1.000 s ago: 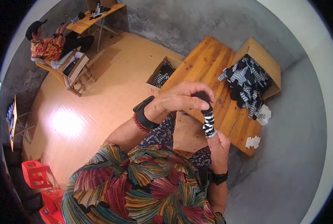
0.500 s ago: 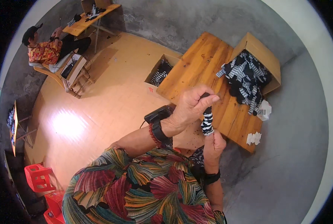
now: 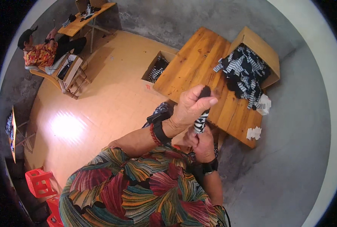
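A narrow black-and-white striped knit sock (image 3: 200,122) is stretched upright between my hands, above the near edge of the wooden table. My left hand (image 3: 185,108) is closed around its upper part, the thumb pressed across it, and the black end sticks out above. At the lower striped end, my right hand (image 3: 205,146) is closed with bent fingers against the fabric. Part of the sock is hidden behind my left thumb. Beyond my hands, a heap of grey-and-black striped knit pieces (image 3: 238,68) spills from a cardboard box tipped on its side (image 3: 271,56).
On the wooden table (image 3: 191,56) lie white paper slips (image 3: 254,132) and a white packet (image 3: 265,104). A floor carton (image 3: 149,72) at its left holds more striped pieces. Far left, another person (image 3: 40,55) sits by a second table (image 3: 76,25). Red stools (image 3: 40,182) stand lower left.
My right hand has shifted left and its fingers have curled in at the sock's lower end. The black end now rises higher above my left thumb. The whole view has shifted slightly.
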`<state>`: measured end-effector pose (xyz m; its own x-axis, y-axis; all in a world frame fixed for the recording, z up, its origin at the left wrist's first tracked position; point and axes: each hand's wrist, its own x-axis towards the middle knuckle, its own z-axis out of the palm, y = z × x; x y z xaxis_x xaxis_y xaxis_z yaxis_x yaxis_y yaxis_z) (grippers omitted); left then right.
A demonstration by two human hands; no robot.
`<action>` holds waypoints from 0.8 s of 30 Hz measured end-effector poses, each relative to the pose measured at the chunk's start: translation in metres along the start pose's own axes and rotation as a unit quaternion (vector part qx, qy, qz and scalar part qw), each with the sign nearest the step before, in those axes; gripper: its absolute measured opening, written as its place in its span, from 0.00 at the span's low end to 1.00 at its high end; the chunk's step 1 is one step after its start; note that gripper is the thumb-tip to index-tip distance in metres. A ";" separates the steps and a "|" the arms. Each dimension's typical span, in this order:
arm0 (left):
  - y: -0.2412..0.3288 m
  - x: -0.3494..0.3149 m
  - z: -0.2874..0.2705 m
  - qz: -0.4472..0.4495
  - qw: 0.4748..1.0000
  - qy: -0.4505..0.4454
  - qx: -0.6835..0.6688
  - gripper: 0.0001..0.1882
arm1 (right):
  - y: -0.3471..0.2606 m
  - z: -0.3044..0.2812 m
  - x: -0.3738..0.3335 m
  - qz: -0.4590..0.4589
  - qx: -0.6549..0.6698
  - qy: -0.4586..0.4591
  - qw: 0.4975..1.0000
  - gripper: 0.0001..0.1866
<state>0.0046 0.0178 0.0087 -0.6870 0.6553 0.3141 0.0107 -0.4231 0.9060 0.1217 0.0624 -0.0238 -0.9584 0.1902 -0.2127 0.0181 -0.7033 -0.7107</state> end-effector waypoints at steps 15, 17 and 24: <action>0.033 0.012 -0.014 -0.116 0.986 -0.068 -0.098 0.13 | -0.022 -0.026 -0.021 -0.180 -0.369 0.152 0.899 0.14; 0.031 0.010 -0.010 -0.133 0.987 -0.031 -0.088 0.12 | -0.019 -0.026 -0.020 -0.190 -0.371 0.161 0.895 0.13; 0.012 0.002 0.003 -0.065 0.990 0.018 -0.125 0.09 | 0.006 -0.008 -0.009 -0.147 -0.161 0.169 0.961 0.10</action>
<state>0.0060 0.0159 0.0205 -0.6957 0.6940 0.1854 -0.2560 -0.4807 0.8387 0.1325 0.0617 -0.0316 -0.7896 0.5980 -0.1372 -0.1008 -0.3469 -0.9325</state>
